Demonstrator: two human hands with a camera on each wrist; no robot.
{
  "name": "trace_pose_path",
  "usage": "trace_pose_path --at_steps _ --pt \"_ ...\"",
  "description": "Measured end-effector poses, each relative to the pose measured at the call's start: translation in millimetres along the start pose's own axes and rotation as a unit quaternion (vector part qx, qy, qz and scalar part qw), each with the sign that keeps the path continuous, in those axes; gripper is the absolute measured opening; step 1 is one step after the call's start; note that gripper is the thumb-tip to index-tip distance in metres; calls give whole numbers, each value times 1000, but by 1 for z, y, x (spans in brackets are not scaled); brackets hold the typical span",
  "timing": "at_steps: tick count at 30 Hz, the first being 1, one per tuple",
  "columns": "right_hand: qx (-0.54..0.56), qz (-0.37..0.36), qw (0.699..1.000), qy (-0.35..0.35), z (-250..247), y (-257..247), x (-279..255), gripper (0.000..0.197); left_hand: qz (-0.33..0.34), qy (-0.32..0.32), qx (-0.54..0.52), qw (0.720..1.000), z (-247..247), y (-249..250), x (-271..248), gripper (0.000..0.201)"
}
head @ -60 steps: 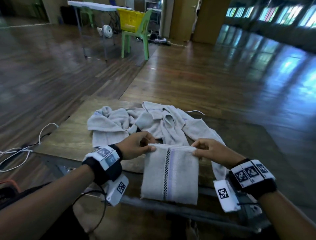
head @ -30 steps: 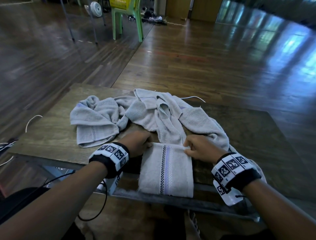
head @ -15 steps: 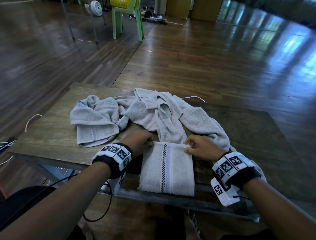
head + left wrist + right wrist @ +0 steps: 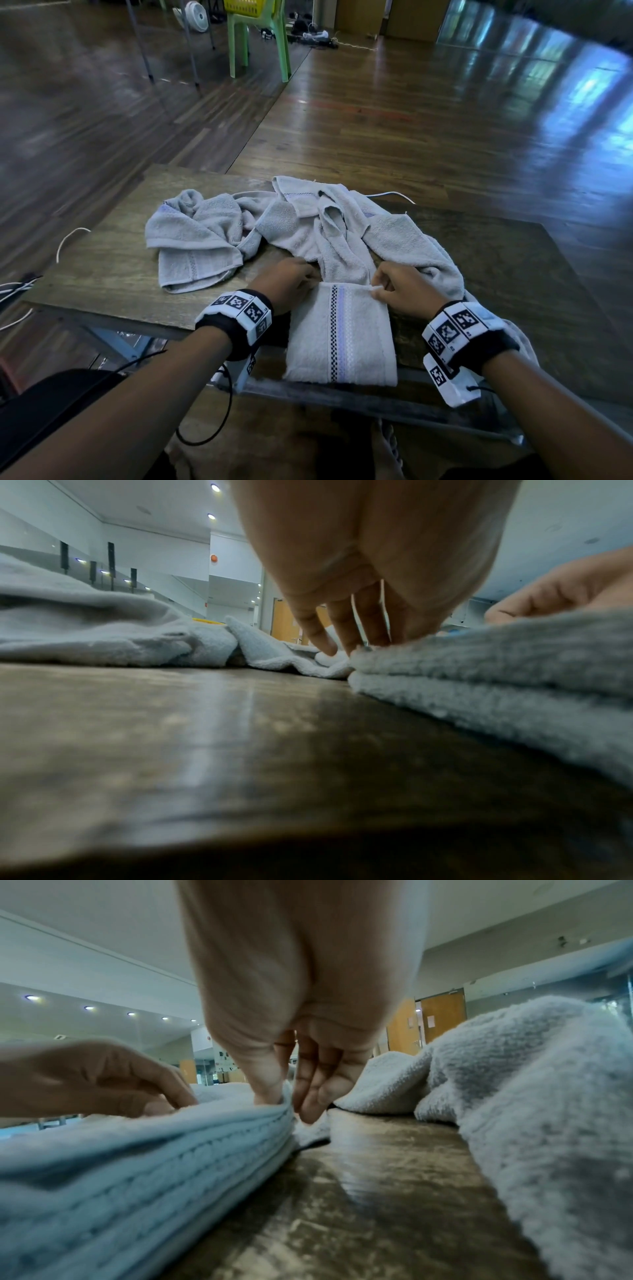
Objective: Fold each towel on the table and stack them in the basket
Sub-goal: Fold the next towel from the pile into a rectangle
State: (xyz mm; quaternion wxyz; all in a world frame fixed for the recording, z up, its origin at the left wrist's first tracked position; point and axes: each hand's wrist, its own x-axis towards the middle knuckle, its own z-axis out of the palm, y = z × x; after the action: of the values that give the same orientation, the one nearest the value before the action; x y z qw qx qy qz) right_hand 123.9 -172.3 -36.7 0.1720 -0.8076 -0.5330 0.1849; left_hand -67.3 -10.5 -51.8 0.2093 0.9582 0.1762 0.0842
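A folded grey towel with a checked and lilac stripe lies at the table's near edge, its lower end hanging over. My left hand grips its far left corner. My right hand pinches its far right corner. In the left wrist view the left hand has its fingertips down on the corner of the folded towel. In the right wrist view my right hand holds the stacked edges of the folded towel between thumb and fingers. A yellow basket sits on a green chair far behind.
Loose grey towels lie heaped on the wooden table: one bunched towel to the left, another crumpled towel just beyond my hands, trailing off right. White cables hang by the left edge. The green chair stands on the wooden floor.
Two seconds ago both hands held the folded towel's top edge up; they have lowered it onto the table. In the last half second the hands barely shifted.
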Motion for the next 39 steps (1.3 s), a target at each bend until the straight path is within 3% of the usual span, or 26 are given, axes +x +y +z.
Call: trace_pose_path --at_steps 3,10,20,33,39 --pt "-17 -29 999 6 0 0 1 16 29 5 6 1000 4 8 1 19" --pt "-23 -74 997 27 -1 -2 1 16 18 -4 77 997 3 14 8 15" --pt "32 -24 999 37 -4 0 1 11 -3 5 75 997 8 14 9 13" --pt "20 -28 999 20 -5 -1 -1 6 13 -9 54 998 7 16 10 11" --pt "2 -14 1000 24 -5 -3 -1 8 -11 -14 47 999 7 18 11 14"
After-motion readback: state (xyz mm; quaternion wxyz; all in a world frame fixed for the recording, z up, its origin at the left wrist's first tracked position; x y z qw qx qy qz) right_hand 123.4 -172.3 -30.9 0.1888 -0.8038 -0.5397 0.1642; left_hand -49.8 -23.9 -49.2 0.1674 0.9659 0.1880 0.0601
